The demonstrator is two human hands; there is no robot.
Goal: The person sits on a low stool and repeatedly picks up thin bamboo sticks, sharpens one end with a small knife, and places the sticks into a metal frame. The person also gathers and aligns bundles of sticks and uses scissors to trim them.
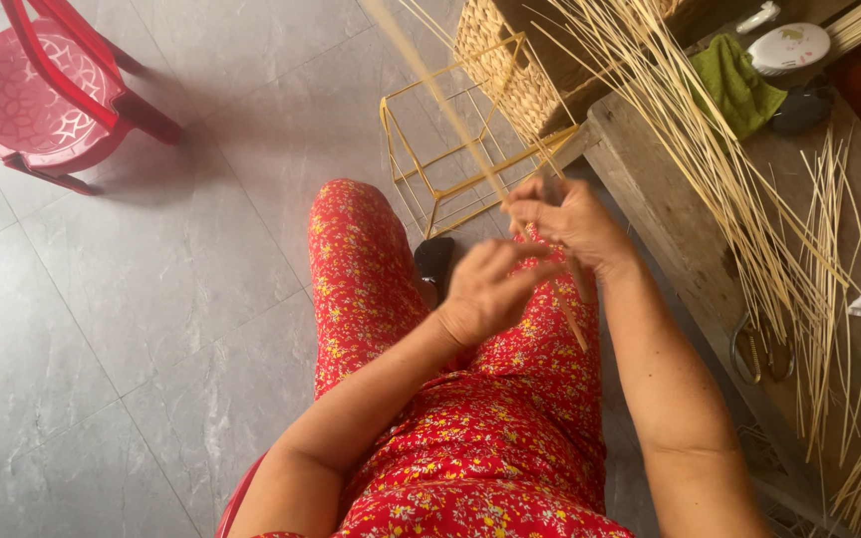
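Low in the frame, over a lap in red flowered cloth, the left hand (pixel 485 294) is blurred; its fingers look loosely curled, and I cannot tell whether they grip anything. Just above it the right hand (pixel 565 219) has its fingers pinched shut on a thin pale bamboo strip (pixel 440 100) that runs up toward the top middle of the frame. By my judgement the work is midway: one strip in hand, many waiting. Just behind the hands a yellow wire frame (pixel 450 149) stands bare on the floor, not yet woven, beside a finished-looking woven basket (pixel 505 60). To the right, loose strips (pixel 719 169) fan across the wooden counter (pixel 670 219). At upper left sits a red plastic chair (pixel 32 100).
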